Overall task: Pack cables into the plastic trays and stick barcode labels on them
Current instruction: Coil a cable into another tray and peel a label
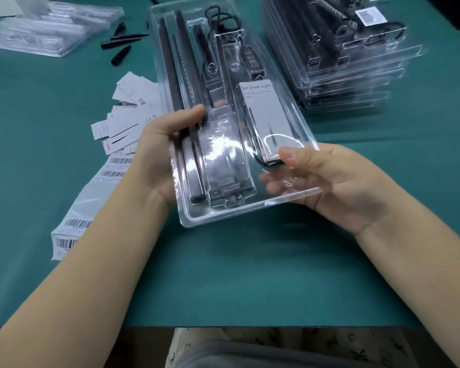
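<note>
Two hands hold the clear plastic tray (225, 123) up over the green table (250, 274): left hand (161, 155) curled round its left edge, right hand (327, 181) pinching the near right corner. Barcode labels (91, 208) crowd the left, finished trays (348, 62) stack far right; open cloth lies below the tray.

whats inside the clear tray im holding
Inside the clear tray: long dark rods, a coiled cable, a button controller and a white Grow Light leaflet. The left hand hides the rods' middles.
</note>
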### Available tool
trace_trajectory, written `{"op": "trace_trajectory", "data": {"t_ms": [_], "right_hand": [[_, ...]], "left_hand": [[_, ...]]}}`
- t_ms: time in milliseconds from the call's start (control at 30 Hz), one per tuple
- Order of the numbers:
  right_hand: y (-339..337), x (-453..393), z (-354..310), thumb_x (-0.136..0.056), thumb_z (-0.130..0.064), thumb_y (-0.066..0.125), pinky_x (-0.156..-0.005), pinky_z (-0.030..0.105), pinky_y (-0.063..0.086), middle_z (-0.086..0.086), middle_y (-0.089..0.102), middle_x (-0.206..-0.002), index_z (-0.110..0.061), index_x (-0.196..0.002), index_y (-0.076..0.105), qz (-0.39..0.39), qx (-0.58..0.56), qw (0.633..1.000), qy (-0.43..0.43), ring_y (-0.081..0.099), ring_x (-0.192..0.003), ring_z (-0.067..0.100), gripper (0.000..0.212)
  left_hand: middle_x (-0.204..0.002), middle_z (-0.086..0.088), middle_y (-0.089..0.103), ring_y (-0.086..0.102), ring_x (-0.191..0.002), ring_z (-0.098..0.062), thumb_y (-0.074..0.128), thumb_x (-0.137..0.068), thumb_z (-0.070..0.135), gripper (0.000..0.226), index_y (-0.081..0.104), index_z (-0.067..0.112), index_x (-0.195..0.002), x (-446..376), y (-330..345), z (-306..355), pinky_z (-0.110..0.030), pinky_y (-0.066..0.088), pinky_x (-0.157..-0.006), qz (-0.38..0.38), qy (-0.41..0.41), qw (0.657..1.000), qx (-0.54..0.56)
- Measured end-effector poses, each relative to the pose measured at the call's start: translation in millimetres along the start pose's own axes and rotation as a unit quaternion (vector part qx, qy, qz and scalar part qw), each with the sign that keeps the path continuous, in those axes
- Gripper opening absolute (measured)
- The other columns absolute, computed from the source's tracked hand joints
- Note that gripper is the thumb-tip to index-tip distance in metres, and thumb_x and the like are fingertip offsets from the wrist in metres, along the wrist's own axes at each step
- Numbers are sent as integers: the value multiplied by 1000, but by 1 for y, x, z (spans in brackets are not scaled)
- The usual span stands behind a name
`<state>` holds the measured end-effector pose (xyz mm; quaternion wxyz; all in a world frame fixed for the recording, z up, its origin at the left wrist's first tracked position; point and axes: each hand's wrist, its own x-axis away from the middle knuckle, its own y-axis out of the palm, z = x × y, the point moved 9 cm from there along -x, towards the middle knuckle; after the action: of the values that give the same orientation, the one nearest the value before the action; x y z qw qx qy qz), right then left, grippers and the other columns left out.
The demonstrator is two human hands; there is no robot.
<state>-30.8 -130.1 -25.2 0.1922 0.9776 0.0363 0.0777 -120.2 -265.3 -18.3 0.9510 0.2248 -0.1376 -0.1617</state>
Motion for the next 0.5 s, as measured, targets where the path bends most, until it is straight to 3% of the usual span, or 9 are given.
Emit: {"op": "trace_trajectory", "data": {"t_ms": [100, 133, 200, 233, 300, 367, 433, 500], "right_hand": [[0, -1, -2, -67, -19, 64, -53, 21, 53, 10, 71, -71, -6, -69, 75, -15, -26, 1000, -5, 69, -59, 17, 17], [-2, -1, -1, -66, -18, 64, -53, 21, 54, 11, 71, -71, -6, -69, 75, -14, -16, 1000, 3, 69, -59, 17, 17], [-6, -1, -1, -62, -17, 68, -55, 25, 55, 12, 72, -75, -4, -79, 74, 0, 27, 999, 19, 70, -63, 19, 22], [-9, -1, -4, -60, -17, 71, -58, 27, 57, 12, 73, -80, -3, -93, 70, 9, 61, 998, 13, 70, -67, 20, 36], [-16, -2, -14, -52, -19, 82, -60, 27, 57, 6, 74, -88, -13, -125, 52, 23, 152, 988, -13, 71, -74, 20, 79], [-20, 0, -21, -44, -26, 88, -56, 22, 53, -2, 74, -91, -27, -140, 33, 36, 239, 970, -30, 72, -72, 17, 110], [-18, 1, -17, -51, -27, 91, -53, 24, 53, -5, 73, -94, -33, -142, 30, 27, 282, 959, -27, 72, -71, 18, 110], [-15, 0, -10, -61, -23, 83, -54, 29, 53, -12, 70, -95, -45, -133, 31, 28, 301, 953, -19, 71, -70, 20, 91]], "left_hand": [[-82, -10, 67, 66, -81, -26, 61, -69, 15, 22, 73, 1, -82, -2, 1, -8, -37, 56, -81, -8, -23, 1000, 18], [-78, -9, 68, 67, -78, -24, 61, -70, 15, 19, 75, 3, -76, 0, 5, -9, -38, 58, -78, -18, -24, 999, 16], [-61, -3, 65, 65, -56, -17, 60, -69, 14, 18, 73, 9, -58, 3, 6, -5, -29, 58, -57, -18, -2, 1000, -12], [-60, -3, 65, 65, -54, -16, 60, -68, 14, 17, 72, 9, -56, 3, 4, -3, -27, 57, -54, -13, 11, 1000, -26], [-86, -17, 70, 71, -82, -30, 60, -68, 14, 21, 75, 2, -76, 1, 3, -5, -42, 60, -73, -18, -3, 999, -32], [-109, -29, 65, 66, -102, -41, 59, -70, 13, 33, 72, -4, -95, 3, 3, -5, -51, 55, -86, -19, -17, 999, -35], [-95, -23, 71, 70, -89, -36, 59, -68, 13, 27, 75, 0, -86, 3, 3, -6, -46, 57, -82, -26, -18, 998, -49], [-70, -8, 67, 66, -64, -24, 62, -65, 15, 13, 71, 7, -68, 4, 4, -6, -36, 59, -68, -29, -17, 997, -66]]}}
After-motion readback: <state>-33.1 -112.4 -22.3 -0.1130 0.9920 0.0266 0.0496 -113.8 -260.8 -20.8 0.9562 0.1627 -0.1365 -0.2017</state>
